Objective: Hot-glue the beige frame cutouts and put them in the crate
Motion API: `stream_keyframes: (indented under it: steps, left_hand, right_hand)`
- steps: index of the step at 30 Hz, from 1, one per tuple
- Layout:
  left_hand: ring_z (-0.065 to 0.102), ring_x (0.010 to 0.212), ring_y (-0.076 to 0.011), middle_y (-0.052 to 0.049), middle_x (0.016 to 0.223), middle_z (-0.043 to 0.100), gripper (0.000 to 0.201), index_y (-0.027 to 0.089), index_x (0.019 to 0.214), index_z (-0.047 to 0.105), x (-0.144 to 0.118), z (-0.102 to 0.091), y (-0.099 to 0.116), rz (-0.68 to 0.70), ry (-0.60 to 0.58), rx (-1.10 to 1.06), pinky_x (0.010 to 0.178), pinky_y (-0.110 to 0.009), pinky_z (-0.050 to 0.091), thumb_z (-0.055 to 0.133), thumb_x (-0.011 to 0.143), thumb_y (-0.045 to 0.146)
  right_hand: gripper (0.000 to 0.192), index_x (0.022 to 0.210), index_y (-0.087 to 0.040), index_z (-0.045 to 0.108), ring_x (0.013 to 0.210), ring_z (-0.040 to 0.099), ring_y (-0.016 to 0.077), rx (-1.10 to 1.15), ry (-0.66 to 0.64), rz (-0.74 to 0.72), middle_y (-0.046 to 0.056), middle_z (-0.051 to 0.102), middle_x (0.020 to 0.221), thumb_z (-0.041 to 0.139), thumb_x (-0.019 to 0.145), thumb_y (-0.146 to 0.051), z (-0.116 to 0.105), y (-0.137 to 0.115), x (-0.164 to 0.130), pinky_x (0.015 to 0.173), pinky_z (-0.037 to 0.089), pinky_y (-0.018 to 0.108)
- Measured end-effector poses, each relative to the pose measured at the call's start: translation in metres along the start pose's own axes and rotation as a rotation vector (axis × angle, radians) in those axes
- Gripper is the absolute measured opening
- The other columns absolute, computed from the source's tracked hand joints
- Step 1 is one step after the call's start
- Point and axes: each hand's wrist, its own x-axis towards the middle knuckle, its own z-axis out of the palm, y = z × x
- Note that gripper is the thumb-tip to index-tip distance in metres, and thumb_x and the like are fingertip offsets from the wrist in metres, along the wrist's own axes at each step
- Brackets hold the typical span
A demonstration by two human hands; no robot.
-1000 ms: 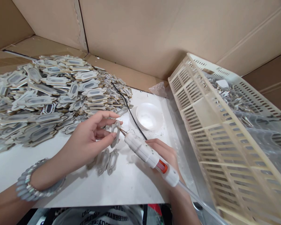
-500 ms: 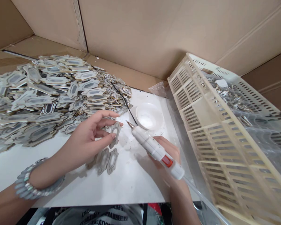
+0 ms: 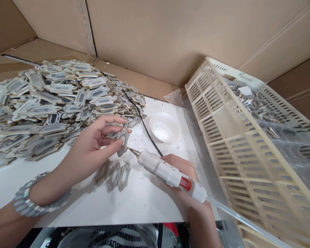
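Cardboard walls (image 3: 155,38) close in the back of the white worktable (image 3: 134,203), whose near edge is cut off by the bottom of the view. A cream slatted crate (image 3: 237,137) leans along the table's right edge; its contents lie under clear plastic and are hard to make out. A heap of grey frame-shaped pieces (image 3: 49,103) fills the table's back left corner and runs out of view at the left. A black cable (image 3: 142,122) crosses the heap's right edge toward a small white dish (image 3: 164,127) near the back right corner. The right hand (image 3: 182,170), largely hidden behind it, is wrapped around a white glue gun (image 3: 167,172). The left hand (image 3: 93,151) pinches one grey piece (image 3: 123,142) between thumb and fingers, above the table's middle, the gun's tip just at its lower edge. Three more pieces (image 3: 115,175) lie flat below it.
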Motion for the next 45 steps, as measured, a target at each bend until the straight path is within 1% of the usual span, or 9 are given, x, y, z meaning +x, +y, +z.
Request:
stream_keyframes:
  steps: [4, 9, 13, 18, 28, 34, 38, 42, 45]
  left_hand:
    - [0.072, 0.091, -0.0174, -0.003, 0.110, 0.074, 0.037, 0.027, 0.118, 0.060, 0.000, 0.001, -0.003, 0.024, -0.032, -0.012, 0.070, -0.023, 0.063, 0.071, 0.084, 0.034]
    - [0.075, 0.086, -0.0190, -0.004, 0.104, 0.076, 0.036, 0.027, 0.114, 0.063, 0.001, 0.003, -0.009, 0.116, -0.017, -0.039, 0.063, -0.023, 0.064, 0.072, 0.080, 0.033]
    - [0.075, 0.081, -0.0179, -0.004, 0.104, 0.076, 0.035, 0.027, 0.115, 0.063, 0.001, 0.003, -0.008, 0.130, -0.035, -0.043, 0.063, -0.023, 0.064, 0.072, 0.081, 0.031]
    - [0.074, 0.074, -0.0165, -0.004, 0.102, 0.076, 0.035, 0.027, 0.115, 0.063, -0.001, 0.002, -0.007, 0.139, -0.045, -0.053, 0.063, -0.024, 0.064, 0.071, 0.081, 0.030]
    - [0.076, 0.080, -0.0188, -0.006, 0.107, 0.076, 0.039, 0.028, 0.121, 0.061, -0.001, 0.000, -0.013, 0.133, -0.054, -0.019, 0.065, -0.025, 0.065, 0.071, 0.084, 0.034]
    - [0.075, 0.076, -0.0187, -0.005, 0.105, 0.076, 0.040, 0.028, 0.119, 0.063, 0.000, 0.002, -0.013, 0.111, -0.031, -0.024, 0.062, -0.025, 0.064, 0.073, 0.080, 0.033]
    - [0.075, 0.085, -0.0183, -0.003, 0.104, 0.075, 0.039, 0.029, 0.116, 0.064, 0.002, 0.002, -0.013, 0.111, 0.012, -0.023, 0.065, -0.023, 0.064, 0.074, 0.078, 0.033]
    - [0.073, 0.081, -0.0174, -0.003, 0.101, 0.074, 0.041, 0.028, 0.114, 0.065, 0.003, 0.000, -0.013, 0.087, 0.044, -0.027, 0.062, -0.022, 0.063, 0.075, 0.075, 0.033]
    - [0.073, 0.086, -0.0178, -0.003, 0.099, 0.073, 0.041, 0.027, 0.113, 0.065, 0.003, 0.000, -0.012, 0.090, 0.052, -0.029, 0.062, -0.021, 0.062, 0.075, 0.074, 0.033]
  right_hand:
    - [0.012, 0.085, -0.023, 0.070, 0.074, 0.071, 0.0166, -0.001, -0.056, 0.014, 0.001, 0.075, 0.089, 0.066, 0.081, -0.011, 0.002, 0.000, 0.000, 0.065, 0.050, 0.026]
    - [0.012, 0.085, -0.022, 0.071, 0.075, 0.070, 0.0164, 0.026, -0.073, 0.061, 0.002, 0.075, 0.091, 0.068, 0.081, -0.011, 0.005, -0.001, 0.000, 0.066, 0.049, 0.026]
    - [0.012, 0.086, -0.023, 0.071, 0.075, 0.070, 0.0157, 0.029, -0.089, 0.058, 0.001, 0.074, 0.090, 0.070, 0.081, -0.012, 0.006, 0.001, -0.001, 0.066, 0.048, 0.025]
    - [0.008, 0.081, -0.021, 0.068, 0.070, 0.066, 0.0139, -0.023, -0.080, 0.075, 0.000, 0.071, 0.084, 0.069, 0.082, -0.012, 0.006, 0.002, -0.002, 0.064, 0.044, 0.024]
    - [0.015, 0.069, -0.020, 0.059, 0.060, 0.058, 0.0110, -0.094, -0.093, 0.069, 0.000, 0.062, 0.073, 0.055, 0.081, -0.012, 0.006, 0.003, 0.000, 0.057, 0.036, 0.023]
    - [0.014, 0.069, -0.020, 0.058, 0.059, 0.056, 0.0106, -0.099, -0.090, 0.063, -0.001, 0.061, 0.072, 0.054, 0.080, -0.012, 0.005, 0.002, 0.000, 0.058, 0.036, 0.023]
    - [0.014, 0.070, -0.020, 0.059, 0.059, 0.056, 0.0104, -0.092, -0.082, 0.071, -0.001, 0.062, 0.074, 0.054, 0.076, -0.009, 0.003, -0.001, 0.000, 0.058, 0.036, 0.023]
    - [0.015, 0.072, -0.020, 0.060, 0.061, 0.058, 0.0111, -0.089, -0.074, 0.069, -0.001, 0.063, 0.075, 0.054, 0.075, -0.007, 0.003, -0.001, 0.000, 0.058, 0.037, 0.023]
    - [0.017, 0.073, -0.021, 0.061, 0.061, 0.058, 0.0115, -0.088, -0.059, 0.066, -0.001, 0.064, 0.075, 0.052, 0.073, -0.006, 0.002, -0.001, 0.000, 0.058, 0.037, 0.023]
